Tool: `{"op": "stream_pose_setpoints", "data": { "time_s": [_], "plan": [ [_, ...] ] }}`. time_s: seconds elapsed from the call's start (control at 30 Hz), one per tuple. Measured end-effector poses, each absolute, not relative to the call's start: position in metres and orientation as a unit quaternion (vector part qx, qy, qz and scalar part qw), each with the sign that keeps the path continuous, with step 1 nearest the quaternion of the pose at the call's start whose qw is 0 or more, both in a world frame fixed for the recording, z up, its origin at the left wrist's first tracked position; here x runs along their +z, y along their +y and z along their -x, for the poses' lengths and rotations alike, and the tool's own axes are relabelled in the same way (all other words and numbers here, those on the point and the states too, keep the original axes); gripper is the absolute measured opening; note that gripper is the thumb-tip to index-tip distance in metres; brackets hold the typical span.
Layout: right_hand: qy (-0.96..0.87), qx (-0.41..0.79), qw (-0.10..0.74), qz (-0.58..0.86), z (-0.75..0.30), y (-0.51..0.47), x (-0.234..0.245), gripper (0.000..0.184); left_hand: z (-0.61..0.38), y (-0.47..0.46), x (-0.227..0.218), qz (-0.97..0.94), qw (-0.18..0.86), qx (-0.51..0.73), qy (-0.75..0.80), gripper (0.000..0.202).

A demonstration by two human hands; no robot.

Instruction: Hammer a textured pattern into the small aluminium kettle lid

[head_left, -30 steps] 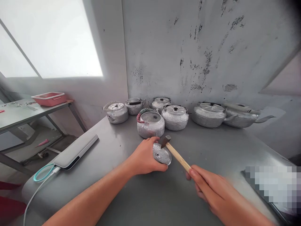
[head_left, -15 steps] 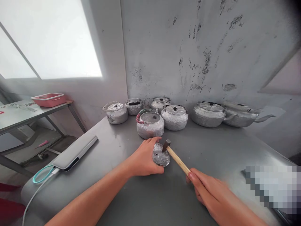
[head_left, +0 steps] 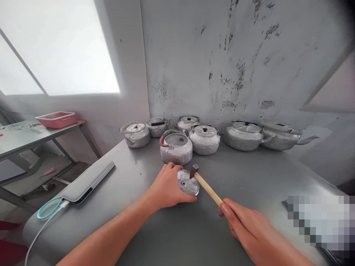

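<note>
My left hand (head_left: 169, 186) grips a round, dented metal kettle lid (head_left: 187, 183) by its left edge, thumb at the near side and fingers at the far side. A small hole shows in the lid's middle. In my right hand (head_left: 240, 222) is a hammer (head_left: 208, 189) with a pale wooden handle. Its dark steel head is over the lid's upper right part; I cannot tell whether it touches. Just beyond the lid stands a lidless silver kettle (head_left: 176, 152) with a red and green wrapped handle.
Several lidded kettles (head_left: 205, 140) line the back of the grey table (head_left: 177, 236) along the wall. A power bank (head_left: 88, 181) with a white cable lies at the left. On a side table is a pink basket (head_left: 57, 120). A blurred-out object (head_left: 318, 218) lies at the right.
The view has shifted slightly. The lid is turned or tilted a little in my left hand, whose thumb reaches further along the near rim. The hammer head stays over the lid.
</note>
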State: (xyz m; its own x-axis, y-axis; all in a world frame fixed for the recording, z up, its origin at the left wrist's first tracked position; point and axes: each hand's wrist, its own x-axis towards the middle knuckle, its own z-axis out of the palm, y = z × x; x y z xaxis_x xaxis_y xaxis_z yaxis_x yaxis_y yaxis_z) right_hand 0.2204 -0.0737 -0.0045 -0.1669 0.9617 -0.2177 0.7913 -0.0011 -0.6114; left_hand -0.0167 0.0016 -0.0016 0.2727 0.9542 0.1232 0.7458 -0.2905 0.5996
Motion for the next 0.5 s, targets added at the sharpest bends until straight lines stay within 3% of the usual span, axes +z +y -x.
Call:
{"op": "stream_pose_setpoints", "data": {
  "time_s": [0.5],
  "plan": [
    [-0.704, 0.307, 0.13, 0.627, -0.2183, -0.0693, 0.0001, 0.043, 0.0168, 0.0021, -0.0034, -0.772, 0.216, 0.242, 0.547, 0.094]
  ]
}}
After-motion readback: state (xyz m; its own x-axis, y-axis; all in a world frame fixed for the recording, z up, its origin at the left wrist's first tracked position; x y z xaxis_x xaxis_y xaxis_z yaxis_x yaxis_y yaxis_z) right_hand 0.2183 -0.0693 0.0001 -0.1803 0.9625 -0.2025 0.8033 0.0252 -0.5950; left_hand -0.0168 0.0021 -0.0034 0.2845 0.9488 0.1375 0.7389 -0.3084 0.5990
